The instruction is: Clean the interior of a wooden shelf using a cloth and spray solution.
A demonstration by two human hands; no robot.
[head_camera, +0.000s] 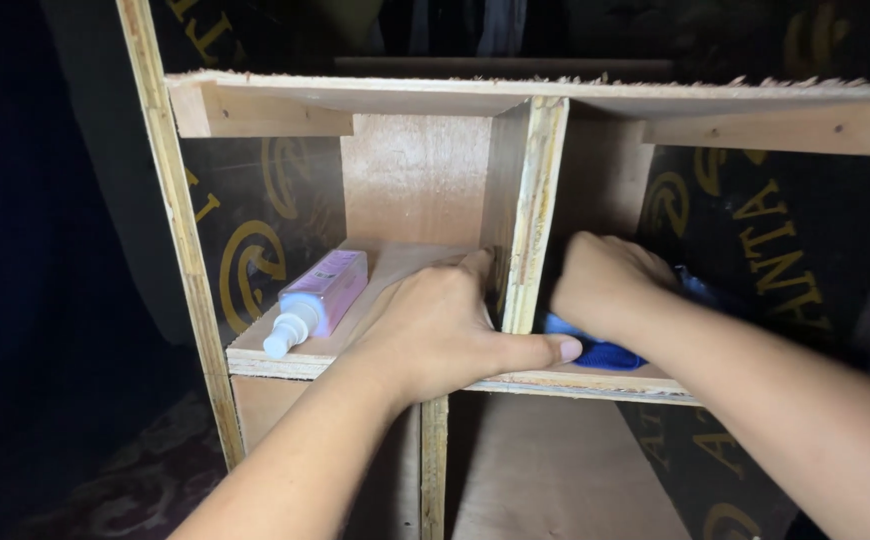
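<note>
My left hand (445, 325) rests on the plywood shelf board (285, 355) in the left compartment, fingers against the upright plywood divider (530, 215) and thumb stretched along the shelf's front edge; it holds nothing. My right hand (605, 285) is closed on a blue cloth (605, 353) pressed onto the shelf in the right compartment, right beside the divider. A pink spray bottle (317, 298) with a white nozzle lies on its side at the left of the shelf, apart from my left hand.
The unit is raw plywood with a top board (555, 92), a left side post (180, 240) and dark printed back panels (755, 230). Another upright (435, 460) and a lower compartment sit below the shelf. Everything around the unit is dark.
</note>
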